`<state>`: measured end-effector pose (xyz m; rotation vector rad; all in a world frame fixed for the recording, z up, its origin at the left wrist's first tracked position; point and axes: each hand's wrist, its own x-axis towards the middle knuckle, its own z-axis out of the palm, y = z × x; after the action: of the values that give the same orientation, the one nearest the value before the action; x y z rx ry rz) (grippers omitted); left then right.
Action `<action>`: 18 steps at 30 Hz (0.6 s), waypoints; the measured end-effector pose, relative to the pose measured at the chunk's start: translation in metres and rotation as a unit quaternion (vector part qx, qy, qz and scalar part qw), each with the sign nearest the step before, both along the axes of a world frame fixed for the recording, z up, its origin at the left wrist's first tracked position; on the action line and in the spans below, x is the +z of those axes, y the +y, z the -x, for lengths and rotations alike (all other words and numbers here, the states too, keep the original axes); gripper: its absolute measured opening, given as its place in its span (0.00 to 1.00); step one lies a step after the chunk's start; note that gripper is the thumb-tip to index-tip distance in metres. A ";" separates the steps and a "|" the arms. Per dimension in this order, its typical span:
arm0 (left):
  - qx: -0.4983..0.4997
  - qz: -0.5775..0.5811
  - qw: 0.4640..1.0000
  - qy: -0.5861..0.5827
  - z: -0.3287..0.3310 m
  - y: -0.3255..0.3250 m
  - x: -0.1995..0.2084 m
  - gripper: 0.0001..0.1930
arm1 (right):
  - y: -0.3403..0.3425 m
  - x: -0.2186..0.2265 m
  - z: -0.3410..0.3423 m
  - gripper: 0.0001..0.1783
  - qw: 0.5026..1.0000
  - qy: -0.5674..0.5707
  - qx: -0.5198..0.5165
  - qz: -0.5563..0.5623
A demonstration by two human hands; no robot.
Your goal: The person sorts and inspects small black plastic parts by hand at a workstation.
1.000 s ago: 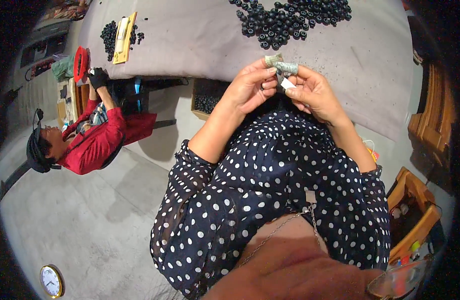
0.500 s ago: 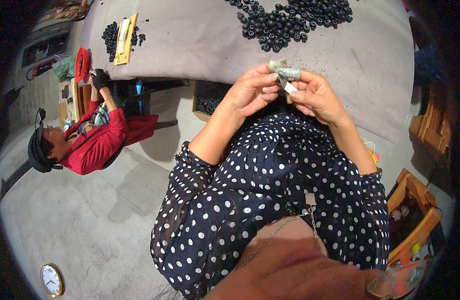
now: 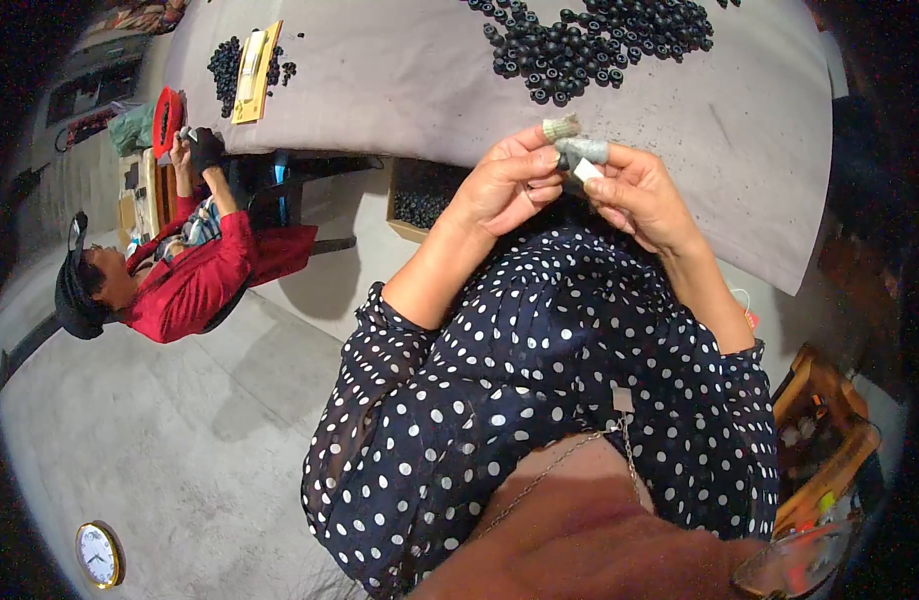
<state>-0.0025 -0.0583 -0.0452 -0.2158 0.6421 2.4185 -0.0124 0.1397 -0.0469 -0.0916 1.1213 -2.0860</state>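
Observation:
My left hand (image 3: 507, 188) is closed in a pinch at the near table edge, its index finger wrapped in a pale knitted cover. Between its thumb and fingers is a small dark piece (image 3: 562, 158), mostly hidden. Close against it, my right hand (image 3: 641, 198) grips a small white flat-ended tool (image 3: 586, 170) between thumb and fingers; its far end is hidden at the left fingertips. A grey-green cloth cover (image 3: 589, 150) wraps my right index finger. Beyond both hands, many small black ring-shaped parts (image 3: 559, 62) lie heaped on the table.
The table (image 3: 399, 80) has a grey cloth. At its left lie a yellow board (image 3: 251, 85) and smaller black parts (image 3: 224, 75). Below the edge sits a box (image 3: 407, 232) of black parts. A person in red (image 3: 204, 265) works at left near a red tray (image 3: 166, 122). Wooden furniture (image 3: 829, 450) stands right.
The white tool has turned slightly at my left fingertips, and my covered fingers have shifted a little apart. The whole view has moved slightly. The other person's hands have moved a little.

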 end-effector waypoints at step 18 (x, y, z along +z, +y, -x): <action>-0.007 0.046 0.997 0.054 0.001 0.000 0.005 0.29 | 0.003 0.015 0.000 0.27 0.998 0.034 0.043 0.002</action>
<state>-0.0036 -0.0585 -0.0404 -0.1185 0.8015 2.4023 -0.0128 0.1428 -0.0315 -0.2112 1.1335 -2.0212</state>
